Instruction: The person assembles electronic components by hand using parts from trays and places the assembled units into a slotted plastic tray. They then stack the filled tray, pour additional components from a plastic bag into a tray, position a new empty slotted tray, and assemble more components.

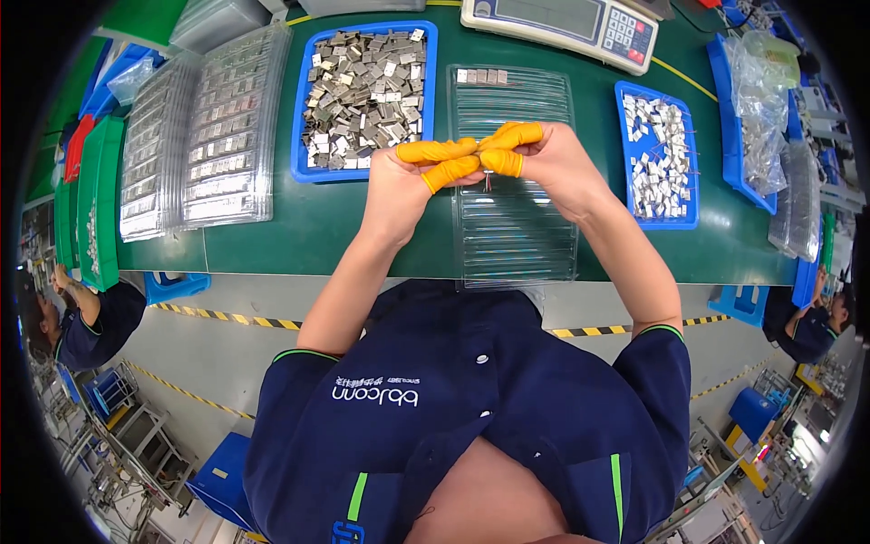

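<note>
Above the clear ribbed plastic tray (517, 240), my left hand (419, 170) and my right hand (536, 156) meet fingertip to fingertip. Yellow finger cots cover the thumbs and forefingers of both. Pinched between them is a small part with thin wires (488, 181) hanging down; the fingers hide most of it. A short row of small silvery pieces (482, 76) lies in the tray's far slot. Left of my left hand, a blue tray (297, 150) holds many loose metal shells (362, 104). Beyond my right forearm, another blue tray (692, 190) holds small white wired connectors (666, 172).
A weighing scale (553, 23) stands at the back edge of the green table (263, 249). Stacked filled clear trays (231, 127) and a green bin (107, 199) are at left. A blue bin with plastic bags (757, 118) is at right. Other people sit at both sides.
</note>
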`<state>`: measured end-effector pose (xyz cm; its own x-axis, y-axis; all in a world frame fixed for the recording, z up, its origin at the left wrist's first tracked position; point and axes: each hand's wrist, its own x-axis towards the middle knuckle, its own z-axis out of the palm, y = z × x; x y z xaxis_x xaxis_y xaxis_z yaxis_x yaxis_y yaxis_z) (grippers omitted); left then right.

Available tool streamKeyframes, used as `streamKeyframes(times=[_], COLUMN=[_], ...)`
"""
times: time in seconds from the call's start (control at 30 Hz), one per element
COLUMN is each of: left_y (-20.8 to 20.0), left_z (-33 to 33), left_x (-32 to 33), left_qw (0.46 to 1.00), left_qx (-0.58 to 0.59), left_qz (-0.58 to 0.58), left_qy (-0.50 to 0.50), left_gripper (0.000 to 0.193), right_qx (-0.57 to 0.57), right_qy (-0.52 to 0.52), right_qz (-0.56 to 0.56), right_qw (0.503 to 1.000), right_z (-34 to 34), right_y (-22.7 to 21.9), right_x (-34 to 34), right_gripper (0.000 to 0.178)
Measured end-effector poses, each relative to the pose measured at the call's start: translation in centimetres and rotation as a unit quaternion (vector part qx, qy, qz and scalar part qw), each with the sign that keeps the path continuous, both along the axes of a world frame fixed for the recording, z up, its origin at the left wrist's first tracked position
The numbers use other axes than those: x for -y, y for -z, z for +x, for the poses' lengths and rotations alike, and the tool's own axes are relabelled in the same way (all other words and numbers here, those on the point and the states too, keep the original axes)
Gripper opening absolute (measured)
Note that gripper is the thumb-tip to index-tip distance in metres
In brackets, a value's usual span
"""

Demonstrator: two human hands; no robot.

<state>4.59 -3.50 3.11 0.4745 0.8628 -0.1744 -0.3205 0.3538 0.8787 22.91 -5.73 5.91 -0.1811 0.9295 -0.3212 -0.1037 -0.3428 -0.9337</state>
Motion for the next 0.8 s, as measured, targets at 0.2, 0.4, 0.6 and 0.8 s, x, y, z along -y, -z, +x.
streamKeyframes(times=[0.2,0.4,0.6,0.8], left_y=[-1.0,1.7,0.6,-0.1], left_z=[0.7,-2.4,-2.9,-3.7], left_x=[-1.8,-1.4,-1.4,-6.5], left_qw=[0.99,0.983,0.978,0.799], left_qx=[0.022,-0.085,-0.14,-0.42], left_qz=[0.025,0.102,0.145,0.413], left_qy=[-0.136,-0.123,-0.054,-0.121], left_gripper=[0.025,0.024,0.022,0.023], right_qx=[0.346,0.696,0.692,0.664], right_qy=[0.107,0.089,0.043,0.205], right_qz=[0.283,0.425,0.437,0.338], right_qw=[0.888,0.572,0.573,0.635], right_z=[2.0,4.1,4.4,9.1], right_y=[0.4,4.2,4.7,3.1], right_x=[-3.4,-5.7,-5.8,-2.1], right_gripper=[0.015,0.014,0.018,0.022])
